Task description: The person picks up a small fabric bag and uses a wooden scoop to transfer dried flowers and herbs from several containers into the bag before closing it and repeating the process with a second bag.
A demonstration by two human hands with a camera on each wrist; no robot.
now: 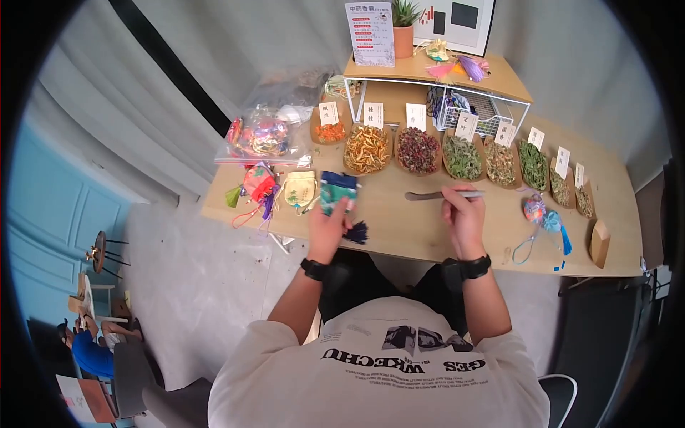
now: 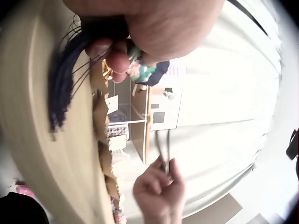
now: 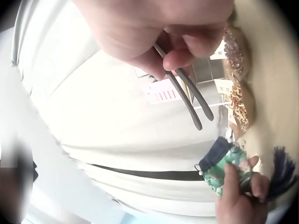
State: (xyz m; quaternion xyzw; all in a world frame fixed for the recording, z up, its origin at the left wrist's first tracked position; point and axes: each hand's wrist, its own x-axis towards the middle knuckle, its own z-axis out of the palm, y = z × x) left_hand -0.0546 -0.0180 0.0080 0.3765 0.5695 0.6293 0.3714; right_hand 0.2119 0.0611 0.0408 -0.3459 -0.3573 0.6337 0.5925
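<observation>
My left hand point(image 1: 327, 234) holds a small green-and-navy drawstring pouch point(image 1: 337, 189) over the table's near side. A dark navy tassel point(image 1: 357, 232) hangs from it, beside the fingers. In the right wrist view the pouch's navy top band point(image 3: 217, 153) points up toward the tweezers, and fingers wrap its green body. Gripped in my right hand point(image 1: 465, 220) is a pair of grey tweezers point(image 3: 190, 103), the two tips slightly apart with nothing between them. In the head view the tweezers point left toward the pouch, a gap away from it.
Paper trays of dried herbs, among them yellow strips point(image 1: 367, 150), dark red buds point(image 1: 418, 150) and green leaves point(image 1: 462, 157), line the table's back with label cards. Left lie a red pouch point(image 1: 260, 183) and a cream pouch point(image 1: 300, 189); right, a blue-tasselled sachet point(image 1: 551, 221). Behind stands a shelf point(image 1: 428, 71).
</observation>
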